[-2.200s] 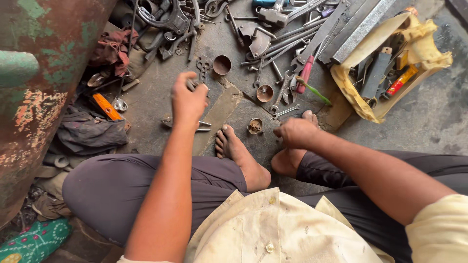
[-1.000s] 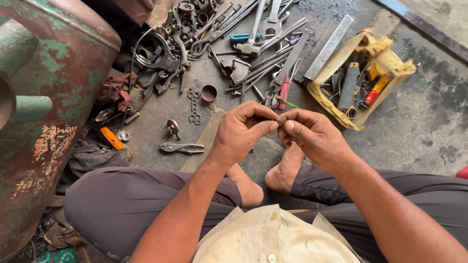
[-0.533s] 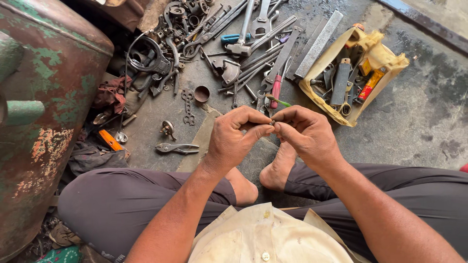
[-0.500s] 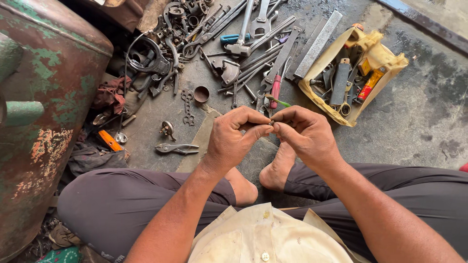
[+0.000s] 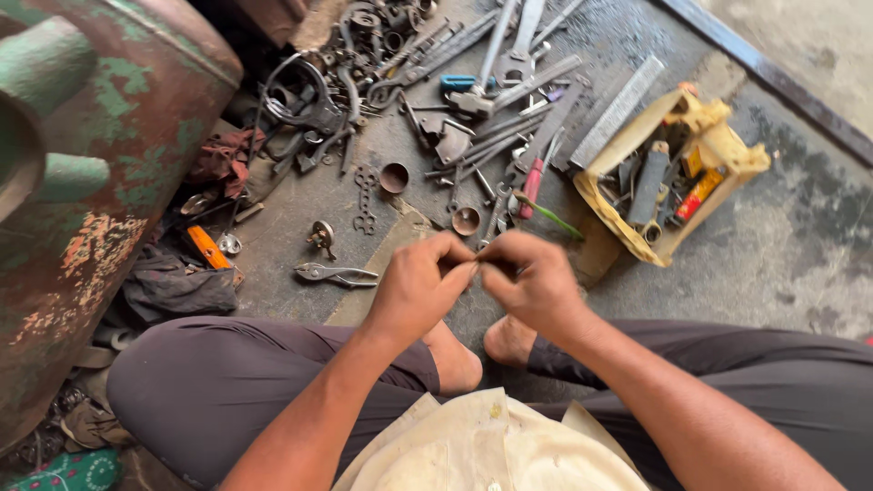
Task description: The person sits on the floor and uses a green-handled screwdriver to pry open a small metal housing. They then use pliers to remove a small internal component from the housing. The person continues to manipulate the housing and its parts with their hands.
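Head view, looking down: the person sits on the floor with bare feet drawn in, and both hands meet just above the feet. The left hand (image 5: pixel 420 289) and the right hand (image 5: pixel 532 284) are pinched together fingertip to fingertip on a small dark part (image 5: pixel 479 264), too small and too covered to tell what kind it is. Both hands are narrow, fingers curled tight around that piece.

On the concrete floor (image 5: pixel 782 236) to the left lie pliers (image 5: pixel 335 273), well apart from the hands. Farther off are two small round cups (image 5: pixel 394 176), a heap of wrenches and rods (image 5: pixel 496 100), and at the far right a yellow box of tools (image 5: pixel 677 177). A rusty green drum (image 5: pixel 82 173) stands on the left.

The risk, as I judge it, is a slip. The piece is held only by fingertips, with no support under it, so a twist or a push that is off line could flick it out. It would then drop among the scattered metal near the feet, where a small dark thing is hard to find.
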